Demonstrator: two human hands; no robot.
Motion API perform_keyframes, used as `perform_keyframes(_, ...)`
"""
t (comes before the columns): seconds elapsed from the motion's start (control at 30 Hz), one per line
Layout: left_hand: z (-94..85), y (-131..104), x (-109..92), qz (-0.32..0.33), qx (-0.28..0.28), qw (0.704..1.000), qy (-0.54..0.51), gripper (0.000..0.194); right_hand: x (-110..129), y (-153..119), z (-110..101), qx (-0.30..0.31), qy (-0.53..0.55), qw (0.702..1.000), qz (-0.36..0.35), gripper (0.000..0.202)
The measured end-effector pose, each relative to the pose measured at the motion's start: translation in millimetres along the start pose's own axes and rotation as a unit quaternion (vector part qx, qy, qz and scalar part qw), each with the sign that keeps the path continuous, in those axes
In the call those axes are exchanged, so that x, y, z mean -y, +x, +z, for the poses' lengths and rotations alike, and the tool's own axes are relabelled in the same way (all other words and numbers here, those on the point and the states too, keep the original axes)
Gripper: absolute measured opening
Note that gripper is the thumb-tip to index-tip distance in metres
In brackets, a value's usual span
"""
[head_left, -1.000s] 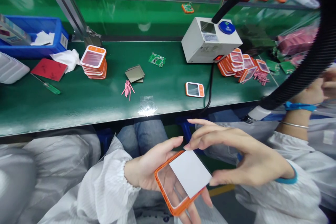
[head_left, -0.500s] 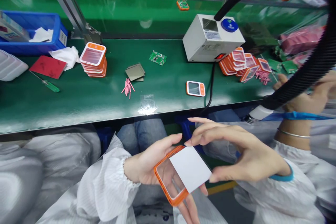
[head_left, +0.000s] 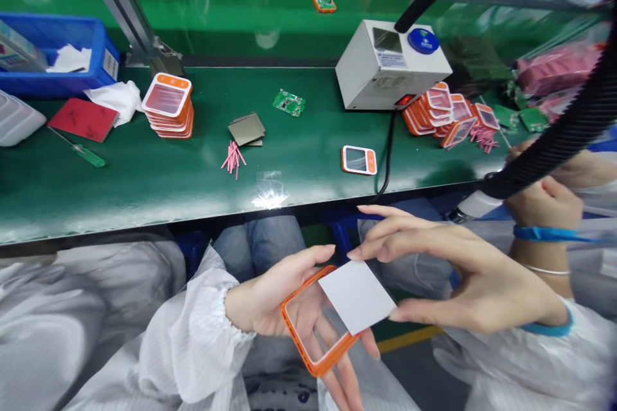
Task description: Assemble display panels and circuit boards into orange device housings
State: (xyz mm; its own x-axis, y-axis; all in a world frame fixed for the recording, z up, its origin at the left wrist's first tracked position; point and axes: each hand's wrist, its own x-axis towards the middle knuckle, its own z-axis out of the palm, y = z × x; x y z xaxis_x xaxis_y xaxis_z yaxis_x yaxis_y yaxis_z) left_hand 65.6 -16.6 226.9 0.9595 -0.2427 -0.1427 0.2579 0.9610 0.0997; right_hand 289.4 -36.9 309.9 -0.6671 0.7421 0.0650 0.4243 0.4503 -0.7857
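On the palm and fingers of my left hand [head_left: 270, 298] rests an orange-rimmed casing [head_left: 299, 348] with a clear window; the fingers show through it from below. My right hand [head_left: 453, 270] pinches a thin square white sheet [head_left: 357, 297] by opposite edges, between thumb and fingertips. The sheet is tilted over the right part of the casing and hides it. Whether the sheet touches the casing I cannot tell. Both hands are in front of the bench edge, above my lap.
On the green bench [head_left: 202, 189] are stacked orange casings [head_left: 168, 106], dark square plates [head_left: 247, 130], pink strips [head_left: 234, 158], a circuit board [head_left: 289, 103] and an assembled device [head_left: 358, 160]. A white box [head_left: 390, 70] stands behind. At right, a black flexible hose [head_left: 559, 135] arches near a co-worker's hands [head_left: 549, 205].
My right hand has shifted slightly right with the white sheet, uncovering a little more of the casing window. The left hand is nearly still. The co-worker's hand has moved.
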Motion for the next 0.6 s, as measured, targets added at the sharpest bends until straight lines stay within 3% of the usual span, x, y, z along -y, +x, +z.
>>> perform_keyframes(0.33, 2.9, 3.7, 0.2, 0.003, -0.067, 0.998, -0.017, 0.071, -5.6, 3.8, 10.3, 0.012, 0.013, 1.000, -0.009, 0.051)
perform_keyframes(0.6, 3.6, 5.9, -2.5, 0.004, -0.082, 0.996, -0.014, 0.067, -7.5, 3.7, 10.2, 0.013, 0.028, 1.000, -0.007, 0.045)
